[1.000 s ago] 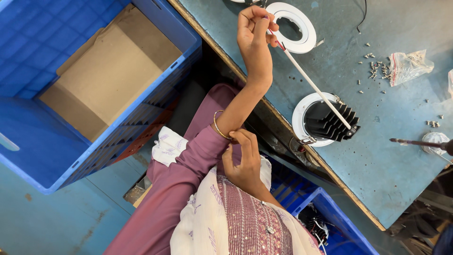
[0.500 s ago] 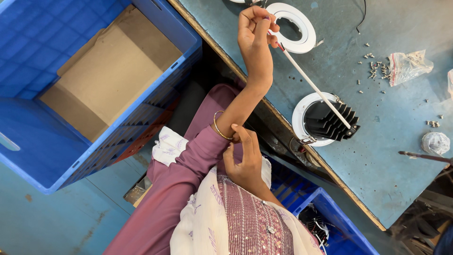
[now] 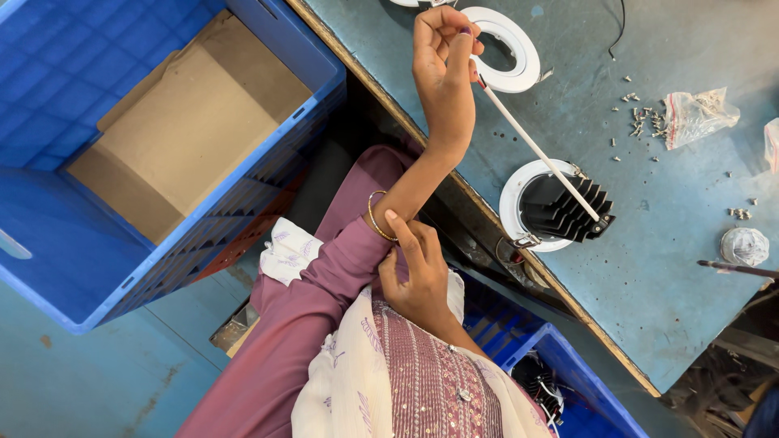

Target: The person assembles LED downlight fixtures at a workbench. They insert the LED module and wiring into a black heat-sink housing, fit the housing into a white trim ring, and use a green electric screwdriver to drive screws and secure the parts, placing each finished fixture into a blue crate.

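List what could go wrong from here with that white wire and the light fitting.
1. The left hand has the thin white wire in its grip. The wire runs to the round white light fitting with black fins, which sits near the edge of the blue-grey table; a tug might drag it off.
2. The right hand is at the purple sleeve, so nothing steadies the fitting.

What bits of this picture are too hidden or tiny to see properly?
Head view only:
- White cable: its top end is hidden inside the left hand.
- Thin tool: cut off by the right edge.
- Loose screws: too small to tell apart.
- Lower blue bin: cut off by the bottom edge.
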